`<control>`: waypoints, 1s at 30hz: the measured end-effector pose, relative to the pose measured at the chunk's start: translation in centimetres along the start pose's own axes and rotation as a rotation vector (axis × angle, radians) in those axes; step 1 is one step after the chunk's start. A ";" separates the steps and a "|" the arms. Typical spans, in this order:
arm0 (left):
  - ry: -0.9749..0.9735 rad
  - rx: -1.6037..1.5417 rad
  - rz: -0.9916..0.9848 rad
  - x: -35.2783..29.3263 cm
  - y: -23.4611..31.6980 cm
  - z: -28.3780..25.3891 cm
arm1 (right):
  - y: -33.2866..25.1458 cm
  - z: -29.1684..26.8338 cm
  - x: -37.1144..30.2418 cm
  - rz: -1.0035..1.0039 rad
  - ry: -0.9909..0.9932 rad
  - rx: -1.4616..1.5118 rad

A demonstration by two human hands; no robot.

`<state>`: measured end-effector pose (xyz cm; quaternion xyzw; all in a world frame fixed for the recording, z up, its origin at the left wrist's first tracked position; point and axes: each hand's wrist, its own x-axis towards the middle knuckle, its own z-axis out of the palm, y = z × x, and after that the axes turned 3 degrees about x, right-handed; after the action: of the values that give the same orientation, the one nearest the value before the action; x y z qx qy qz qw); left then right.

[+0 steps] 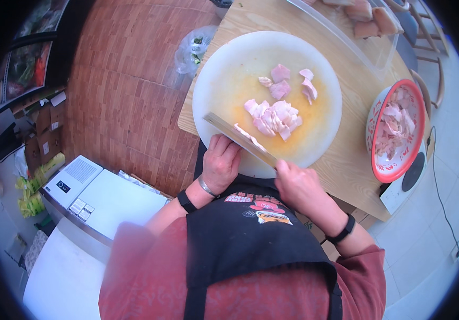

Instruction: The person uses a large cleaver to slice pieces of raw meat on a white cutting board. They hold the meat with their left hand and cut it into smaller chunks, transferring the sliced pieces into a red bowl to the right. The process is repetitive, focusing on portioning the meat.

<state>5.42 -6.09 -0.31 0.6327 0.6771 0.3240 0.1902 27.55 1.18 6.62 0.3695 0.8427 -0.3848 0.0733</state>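
My right hand [299, 185] is closed round the handle of a kitchen knife [228, 131], whose blade slants across the near part of a round white cutting board [213, 80]. Curled fingers of my left hand [221, 162] press close against the near side of the blade; what lies under them is hidden. Along the blade's far side lies a thin pale strip of meat [248, 137]. Beyond it, a pile of pale pink meat slices [276, 118] sits mid-board, with several loose pieces [280, 89] farther off.
A red-rimmed bowl [421, 120] of sliced meat stands on a flat scale [395, 198] at the right. Thick meat blocks [365, 13] lie in a clear plastic tray [383, 68] at the far right. A plastic bag [191, 49] hangs beyond the wooden table's [355, 170] left edge. A white appliance [112, 194] stands left.
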 end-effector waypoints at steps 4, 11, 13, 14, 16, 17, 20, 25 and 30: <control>0.013 -0.024 0.037 0.2 0.1 0.1 | 0.2 2.5 4.8 -0.003 0.112 0.124; 0.049 -0.039 0.048 -0.3 -0.4 0.4 | 0.7 -0.8 1.8 -0.037 0.113 0.142; 0.048 -0.038 0.039 -0.2 -0.2 0.3 | 0.5 -1.9 -0.3 -0.025 0.018 0.084; 0.048 -0.035 0.034 -0.3 -0.1 0.2 | 0.5 -2.2 -1.2 -0.014 -0.019 0.070; 0.038 -0.032 0.034 -0.3 -0.2 0.2 | 0.4 -2.2 -1.6 0.009 -0.063 0.036; 0.033 -0.029 0.032 -0.3 -0.2 0.2 | 0.4 -2.0 -1.6 0.018 -0.074 0.017; 0.026 -0.024 0.022 -0.3 -0.2 0.2 | 0.4 0.0 0.4 0.018 -0.038 0.026; 0.043 -0.044 0.057 -0.1 -0.2 0.2 | 0.1 2.5 4.9 -0.042 0.145 0.152; 0.072 -0.045 0.062 -0.4 -0.5 0.3 | 0.6 -0.2 2.1 0.004 0.085 0.159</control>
<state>5.32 -6.46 -0.96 0.6371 0.6560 0.3673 0.1697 26.50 2.77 5.50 0.3916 0.8111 -0.4344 0.0087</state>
